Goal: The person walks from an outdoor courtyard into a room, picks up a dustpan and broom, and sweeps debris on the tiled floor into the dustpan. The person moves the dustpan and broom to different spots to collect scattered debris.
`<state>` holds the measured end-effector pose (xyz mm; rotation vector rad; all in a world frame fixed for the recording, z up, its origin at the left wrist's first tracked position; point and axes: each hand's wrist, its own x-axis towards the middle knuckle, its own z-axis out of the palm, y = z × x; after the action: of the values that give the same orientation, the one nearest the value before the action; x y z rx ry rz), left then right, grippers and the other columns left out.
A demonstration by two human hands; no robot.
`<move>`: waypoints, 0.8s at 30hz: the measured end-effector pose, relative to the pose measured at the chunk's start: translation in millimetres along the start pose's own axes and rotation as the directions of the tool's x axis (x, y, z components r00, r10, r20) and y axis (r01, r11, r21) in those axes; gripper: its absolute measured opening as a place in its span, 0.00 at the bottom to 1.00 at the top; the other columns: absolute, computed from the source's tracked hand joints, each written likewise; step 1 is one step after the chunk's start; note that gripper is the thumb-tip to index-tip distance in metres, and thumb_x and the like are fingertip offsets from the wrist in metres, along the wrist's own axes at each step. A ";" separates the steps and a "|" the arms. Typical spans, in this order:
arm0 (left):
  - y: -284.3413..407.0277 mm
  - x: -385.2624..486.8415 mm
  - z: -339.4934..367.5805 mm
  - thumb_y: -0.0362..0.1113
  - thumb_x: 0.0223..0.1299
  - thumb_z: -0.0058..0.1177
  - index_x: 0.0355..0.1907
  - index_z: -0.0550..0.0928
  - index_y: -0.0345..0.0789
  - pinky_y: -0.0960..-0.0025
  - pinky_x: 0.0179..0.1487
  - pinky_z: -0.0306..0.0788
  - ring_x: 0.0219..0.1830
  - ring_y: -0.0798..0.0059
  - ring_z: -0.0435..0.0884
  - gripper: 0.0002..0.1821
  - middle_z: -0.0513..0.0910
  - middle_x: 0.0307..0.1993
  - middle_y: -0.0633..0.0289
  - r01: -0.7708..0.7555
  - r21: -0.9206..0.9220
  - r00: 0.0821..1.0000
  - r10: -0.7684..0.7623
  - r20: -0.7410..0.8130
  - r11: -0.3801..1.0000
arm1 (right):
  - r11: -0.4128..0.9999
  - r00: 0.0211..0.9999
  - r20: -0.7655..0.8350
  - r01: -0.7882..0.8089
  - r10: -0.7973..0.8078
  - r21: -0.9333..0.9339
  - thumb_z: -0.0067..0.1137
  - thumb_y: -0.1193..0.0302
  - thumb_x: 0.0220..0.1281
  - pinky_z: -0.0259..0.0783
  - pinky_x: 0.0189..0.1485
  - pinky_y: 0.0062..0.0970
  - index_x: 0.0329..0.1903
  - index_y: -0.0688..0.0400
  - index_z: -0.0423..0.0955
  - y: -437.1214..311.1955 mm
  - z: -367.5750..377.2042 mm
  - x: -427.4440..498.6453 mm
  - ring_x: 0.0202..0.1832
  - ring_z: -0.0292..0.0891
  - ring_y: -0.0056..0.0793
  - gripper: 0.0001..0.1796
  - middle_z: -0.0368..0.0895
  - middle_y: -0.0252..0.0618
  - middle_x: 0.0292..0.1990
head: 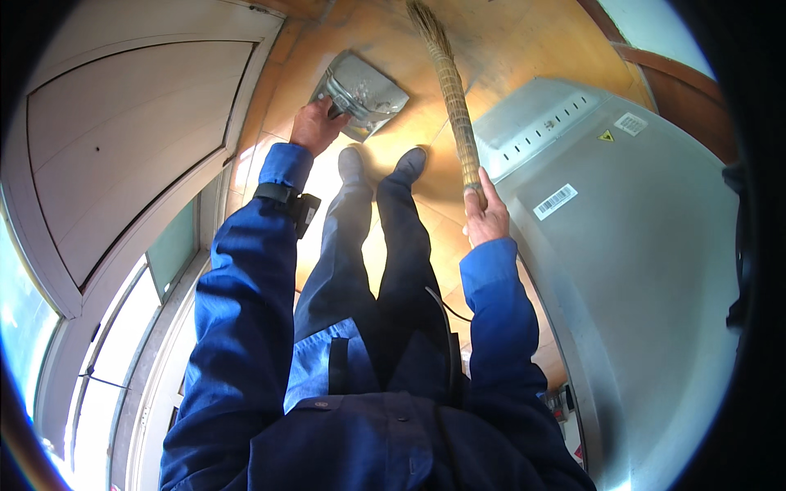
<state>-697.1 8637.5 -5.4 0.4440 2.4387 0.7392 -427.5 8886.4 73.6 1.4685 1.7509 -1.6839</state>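
My left hand (pixel 317 124) grips the short handle of a metal dustpan (pixel 363 92), just beyond my shoes. Some dirt and scraps lie in the pan, whose wide lip points to the right. In my right hand (pixel 488 212) is the lower end of a straw hand broom (pixel 454 98), a long bundle bound with rings. Its bristles point away from me at the top edge of the view, where the very tips are cut off. Whether the bristles touch the floor I cannot tell.
Underfoot is an orange-brown tiled floor (pixel 368 30). A large grey metal appliance (pixel 645 245), bearing labels and a warning sticker, stands close on my right. To the left is a pale panelled door (pixel 135 135). My shoes (pixel 410 161) stand between them. A thin cable (pixel 455 312) shows beside my leg.
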 end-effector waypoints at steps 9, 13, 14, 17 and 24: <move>-3.1 1.3 -28.7 0.49 0.54 0.63 0.36 0.80 0.29 0.53 0.44 0.76 0.38 0.45 0.83 0.22 0.84 0.32 0.41 0.137 0.062 0.990 -0.138 0.008 0.989 | 0.804 0.963 0.047 0.249 -0.266 -0.540 0.54 0.58 0.67 0.74 0.48 0.47 0.70 0.39 0.66 -32.5 70.7 52.6 0.42 0.79 0.61 0.29 0.83 0.60 0.38; -12.4 9.0 -31.0 0.50 0.54 0.63 0.36 0.80 0.29 0.53 0.44 0.76 0.39 0.44 0.83 0.22 0.83 0.34 0.41 0.052 0.087 0.999 -0.052 -0.005 0.995 | 0.814 0.957 0.266 0.246 -0.117 -0.527 0.54 0.63 0.68 0.76 0.36 0.36 0.71 0.49 0.65 -50.4 50.7 18.8 0.34 0.80 0.41 0.29 0.81 0.48 0.30; -15.9 10.0 -31.6 0.50 0.54 0.63 0.36 0.80 0.30 0.53 0.44 0.76 0.40 0.44 0.83 0.22 0.83 0.34 0.40 0.042 0.096 0.999 -0.042 -0.001 0.995 | 0.900 0.950 0.312 0.130 0.007 -0.416 0.54 0.64 0.69 0.75 0.31 0.32 0.71 0.52 0.65 -52.1 28.7 7.4 0.32 0.78 0.33 0.29 0.79 0.43 0.28; -28.5 9.4 -34.2 0.46 0.58 0.61 0.47 0.81 0.34 0.63 0.34 0.76 0.27 0.63 0.82 0.20 0.83 0.27 0.51 -0.024 0.149 0.999 0.020 0.028 0.989 | 0.992 0.945 0.320 -0.033 0.071 -0.123 0.52 0.69 0.71 0.64 0.20 0.19 0.72 0.56 0.63 -41.9 -0.7 -40.6 0.24 0.65 0.11 0.29 0.68 0.29 0.24; -33.7 -2.7 -42.2 0.48 0.53 0.63 0.37 0.80 0.29 0.53 0.45 0.76 0.40 0.43 0.83 0.22 0.84 0.36 0.40 0.032 0.031 0.998 -0.033 0.045 0.999 | 0.977 0.988 0.128 -0.107 0.085 0.182 0.52 0.69 0.72 0.61 0.17 0.19 0.75 0.53 0.60 -27.9 -10.4 -66.1 0.18 0.57 0.13 0.30 0.68 0.27 0.26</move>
<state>-724.8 8592.3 5.4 0.4269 2.4116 0.6722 -417.0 8871.8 143.8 1.4700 1.4693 -1.8871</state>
